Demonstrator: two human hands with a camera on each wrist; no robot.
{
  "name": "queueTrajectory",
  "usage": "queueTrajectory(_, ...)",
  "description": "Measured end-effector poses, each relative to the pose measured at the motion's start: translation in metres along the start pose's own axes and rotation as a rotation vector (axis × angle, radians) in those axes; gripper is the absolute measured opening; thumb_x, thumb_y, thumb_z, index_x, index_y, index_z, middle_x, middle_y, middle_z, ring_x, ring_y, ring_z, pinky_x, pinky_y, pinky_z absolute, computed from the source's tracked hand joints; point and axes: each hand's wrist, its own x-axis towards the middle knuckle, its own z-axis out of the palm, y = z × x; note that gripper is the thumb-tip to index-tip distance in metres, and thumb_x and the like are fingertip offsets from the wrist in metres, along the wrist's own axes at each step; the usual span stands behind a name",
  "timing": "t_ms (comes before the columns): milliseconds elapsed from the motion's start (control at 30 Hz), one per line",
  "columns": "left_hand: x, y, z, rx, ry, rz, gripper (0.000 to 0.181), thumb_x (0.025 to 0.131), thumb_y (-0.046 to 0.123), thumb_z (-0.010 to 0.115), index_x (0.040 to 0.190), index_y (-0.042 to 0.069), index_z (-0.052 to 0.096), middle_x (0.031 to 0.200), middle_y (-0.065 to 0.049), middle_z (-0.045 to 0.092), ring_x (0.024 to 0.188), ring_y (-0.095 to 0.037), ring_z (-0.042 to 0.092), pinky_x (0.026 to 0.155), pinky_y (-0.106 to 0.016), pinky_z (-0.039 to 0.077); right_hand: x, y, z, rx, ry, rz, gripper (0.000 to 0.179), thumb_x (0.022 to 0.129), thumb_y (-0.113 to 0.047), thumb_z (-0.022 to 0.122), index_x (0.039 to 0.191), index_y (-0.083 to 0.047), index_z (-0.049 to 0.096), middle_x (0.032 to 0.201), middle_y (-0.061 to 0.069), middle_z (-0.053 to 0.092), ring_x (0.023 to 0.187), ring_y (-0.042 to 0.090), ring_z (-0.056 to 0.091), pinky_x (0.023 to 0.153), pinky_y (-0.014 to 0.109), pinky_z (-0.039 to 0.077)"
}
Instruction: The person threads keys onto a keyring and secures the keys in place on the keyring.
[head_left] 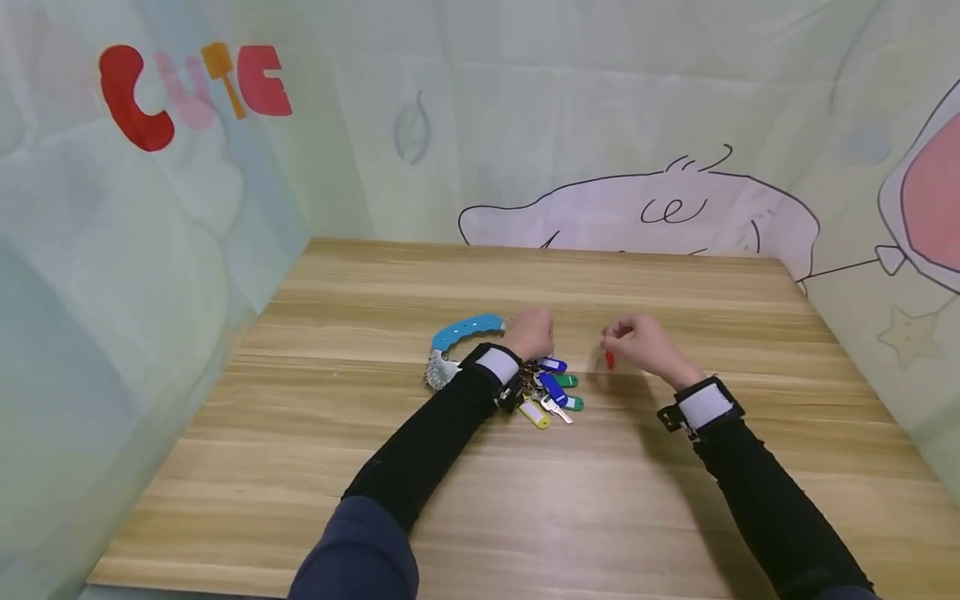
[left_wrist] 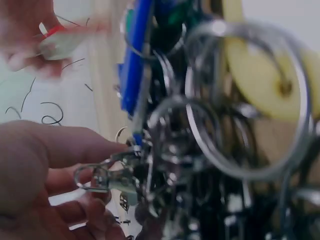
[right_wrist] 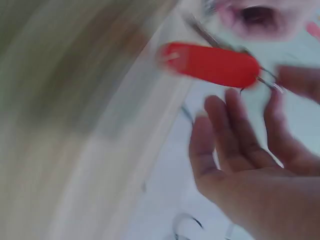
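Note:
A bunch of keys with blue, green and yellow tags lies on the table; its yellow tag (head_left: pixel 536 414) and a silver key (head_left: pixel 557 408) point toward the front. My left hand (head_left: pixel 531 333) grips the bunch at its far side. In the left wrist view, its thumb and fingers (left_wrist: pixel 75 142) pinch a small metal clasp (left_wrist: pixel 102 177) beside several steel rings (left_wrist: pixel 192 110). To the right and apart from the bunch, my right hand (head_left: pixel 645 346) pinches the wire ring of a red key tag (right_wrist: pixel 215 65), which hangs just above the table. A metal piece behind the tag is blurred.
A blue curved handle (head_left: pixel 468 329) with silvery toothed metal pieces (head_left: pixel 440 371) lies left of my left hand, partly behind the forearm. The wooden table (head_left: pixel 315 467) meets printed cloth walls (head_left: pixel 390 167) at its back and sides.

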Motion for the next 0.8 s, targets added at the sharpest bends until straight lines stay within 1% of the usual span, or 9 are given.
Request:
queueTrajectory(100,-0.004,-0.004,-0.003,-0.091,-0.013,0.036,0.015,0.081,0.002,0.061,0.069,0.009,0.06,0.069,0.001,0.056,0.065,-0.012,0.05,0.055,-0.02,0.037,0.002,-0.007,0.002,0.292,0.008,-0.011,0.022,0.095,-0.014,0.052,0.09,0.006,0.059,0.113,0.015,0.07,0.111,0.024,0.062,0.098,0.039,0.046)
queueTrajectory(133,-0.005,-0.006,-0.004,-0.132,-0.019,0.051,0.009,0.082,0.002,0.061,0.076,0.008,0.063,0.075,0.0,0.058,0.068,-0.013,0.052,0.058,-0.02,0.039,0.002,-0.01,0.002,0.407,-0.003,-0.013,0.023,0.097,-0.014,0.049,0.091,0.006,0.058,0.111,0.013,0.071,0.11,0.021,0.063,0.102,0.038,0.045)
queueTrajectory(200,-0.006,-0.009,-0.006,-0.198,-0.029,0.078,0.005,0.085,0.002,0.06,0.086,0.004,0.065,0.081,-0.003,0.06,0.073,-0.014,0.053,0.063,-0.02,0.04,0.004,-0.015,0.003,0.612,-0.037,-0.017,0.025,0.099,-0.014,0.045,0.089,0.003,0.059,0.097,0.007,0.073,0.098,0.016,0.067,0.096,0.031,0.048)
queueTrajectory(267,-0.008,-0.011,-0.008,-0.249,-0.02,0.107,0.005,0.087,0.003,0.06,0.091,0.004,0.062,0.083,-0.004,0.059,0.076,-0.014,0.052,0.066,-0.021,0.04,0.006,-0.02,0.007,0.785,-0.091,0.009,0.026,0.102,-0.015,0.042,0.088,-0.001,0.06,0.085,0.003,0.07,0.084,0.014,0.068,0.087,0.026,0.052)
queueTrajectory(333,-0.012,-0.014,-0.009,-0.31,0.007,0.13,0.004,0.088,0.002,0.06,0.092,0.003,0.06,0.083,-0.005,0.058,0.076,-0.014,0.052,0.066,-0.02,0.041,0.009,-0.023,0.014,0.868,-0.138,0.061,0.023,0.102,-0.016,0.043,0.092,-0.004,0.06,0.081,0.002,0.064,0.074,0.013,0.065,0.078,0.025,0.054)
queueTrajectory(400,-0.015,-0.018,-0.01,-0.363,0.043,0.143,0.005,0.088,0.001,0.06,0.093,0.002,0.059,0.082,-0.005,0.058,0.075,-0.014,0.053,0.066,-0.019,0.041,0.012,-0.025,0.024,0.826,-0.156,0.1,0.02,0.102,-0.017,0.046,0.098,-0.002,0.058,0.083,0.003,0.062,0.069,0.012,0.062,0.07,0.024,0.054)
queueTrajectory(567,-0.022,-0.025,-0.01,-0.487,0.111,0.133,0.007,0.087,-0.001,0.063,0.092,0.0,0.06,0.083,-0.01,0.063,0.074,-0.015,0.057,0.064,-0.019,0.045,0.019,-0.026,0.047,0.484,-0.093,0.078,0.028,0.097,-0.016,0.056,0.112,0.007,0.057,0.093,0.014,0.063,0.066,0.013,0.06,0.061,0.024,0.051)
queueTrajectory(667,-0.026,-0.028,-0.011,-0.522,0.146,0.123,0.007,0.086,-0.003,0.064,0.091,0.0,0.06,0.086,-0.013,0.065,0.076,-0.017,0.06,0.066,-0.02,0.048,0.024,-0.029,0.059,0.318,-0.082,0.018,0.027,0.094,-0.017,0.061,0.109,0.006,0.063,0.086,0.017,0.064,0.063,0.014,0.057,0.058,0.024,0.05)
queueTrajectory(800,-0.029,-0.032,-0.012,-0.499,0.18,0.127,0.007,0.085,-0.004,0.063,0.089,0.0,0.061,0.087,-0.014,0.067,0.079,-0.019,0.061,0.069,-0.02,0.048,0.028,-0.036,0.068,0.211,-0.055,-0.075,0.021,0.091,-0.014,0.065,0.099,0.005,0.066,0.079,0.02,0.064,0.059,0.013,0.055,0.053,0.021,0.047)
